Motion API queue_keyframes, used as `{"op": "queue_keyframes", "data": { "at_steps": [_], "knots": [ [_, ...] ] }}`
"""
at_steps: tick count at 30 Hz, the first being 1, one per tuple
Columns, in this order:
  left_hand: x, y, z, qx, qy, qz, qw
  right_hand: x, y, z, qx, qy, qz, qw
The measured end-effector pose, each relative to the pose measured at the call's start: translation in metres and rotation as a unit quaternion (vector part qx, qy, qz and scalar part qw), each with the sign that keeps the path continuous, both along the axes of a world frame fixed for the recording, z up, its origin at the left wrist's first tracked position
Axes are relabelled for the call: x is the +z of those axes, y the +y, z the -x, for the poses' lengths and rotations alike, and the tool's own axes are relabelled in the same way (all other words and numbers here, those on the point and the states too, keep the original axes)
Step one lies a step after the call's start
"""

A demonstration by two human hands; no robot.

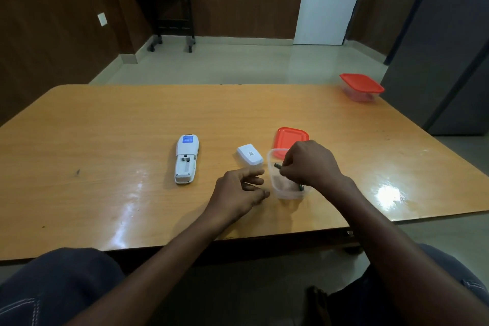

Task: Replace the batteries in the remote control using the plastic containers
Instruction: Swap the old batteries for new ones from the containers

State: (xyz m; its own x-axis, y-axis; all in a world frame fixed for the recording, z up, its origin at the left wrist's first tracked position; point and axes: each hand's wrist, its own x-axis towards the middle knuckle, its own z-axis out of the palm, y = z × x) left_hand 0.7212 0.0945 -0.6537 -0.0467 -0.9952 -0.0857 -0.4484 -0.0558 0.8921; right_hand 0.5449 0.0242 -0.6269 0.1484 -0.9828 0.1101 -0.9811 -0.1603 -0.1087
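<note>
The right hand (308, 164) is above the open clear container (284, 188), with its fingers curled and pinching a small dark battery (277, 166) that points to the left over the container's rim; a second dark battery (301, 188) lies inside, near the front corner. The left hand (239, 190) rests on the tabletop (105, 140) just beside the container, holding nothing, with the fingers loosely bent and spread toward it. Both forearms reach forward from the near edge. Behind the container lies its red lid (287, 136), flat on the tabletop. Just left of it is the white battery cover (250, 155), which carries a small square code; I cannot read it. Further left lies the white remote control (186, 159), back side up, with the battery compartment open and a blue label near its far end; the writing is too small to read. A closed container with a red lid (361, 87) stands at the far right corner.
</note>
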Motion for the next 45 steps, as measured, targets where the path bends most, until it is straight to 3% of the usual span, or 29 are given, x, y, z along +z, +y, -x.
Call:
{"op": "queue_keyframes", "data": {
  "at_steps": [6, 12, 15, 18, 24, 33, 38, 45],
  "knots": [
    [0.012, 0.015, -0.042, 0.032, -0.255, 0.054, 0.965, 0.010, 0.012, -0.028, 0.059, -0.141, 0.111, 0.982],
    [0.009, 0.029, -0.073, 0.073, -0.378, 0.047, 0.922, -0.009, 0.005, -0.080, 0.157, -0.042, 0.099, 0.982],
    [0.006, 0.033, -0.077, 0.067, -0.388, 0.071, 0.916, -0.016, 0.001, -0.092, 0.156, -0.002, 0.073, 0.985],
    [0.003, 0.034, -0.077, 0.057, -0.407, 0.091, 0.907, -0.009, 0.003, -0.090, 0.140, -0.037, 0.073, 0.987],
    [-0.002, 0.033, -0.073, 0.040, -0.410, 0.115, 0.904, 0.022, 0.013, -0.044, 0.010, 0.010, 0.054, 0.998],
    [-0.004, 0.032, -0.072, 0.044, -0.412, 0.131, 0.901, 0.035, 0.022, -0.008, -0.027, 0.113, -0.106, 0.988],
    [-0.004, 0.032, -0.071, 0.041, -0.412, 0.135, 0.900, 0.033, 0.024, -0.014, -0.005, 0.132, -0.089, 0.987],
    [-0.004, 0.033, -0.073, 0.038, -0.415, 0.136, 0.899, 0.028, 0.017, -0.012, -0.021, 0.062, -0.047, 0.997]
  ]
}}
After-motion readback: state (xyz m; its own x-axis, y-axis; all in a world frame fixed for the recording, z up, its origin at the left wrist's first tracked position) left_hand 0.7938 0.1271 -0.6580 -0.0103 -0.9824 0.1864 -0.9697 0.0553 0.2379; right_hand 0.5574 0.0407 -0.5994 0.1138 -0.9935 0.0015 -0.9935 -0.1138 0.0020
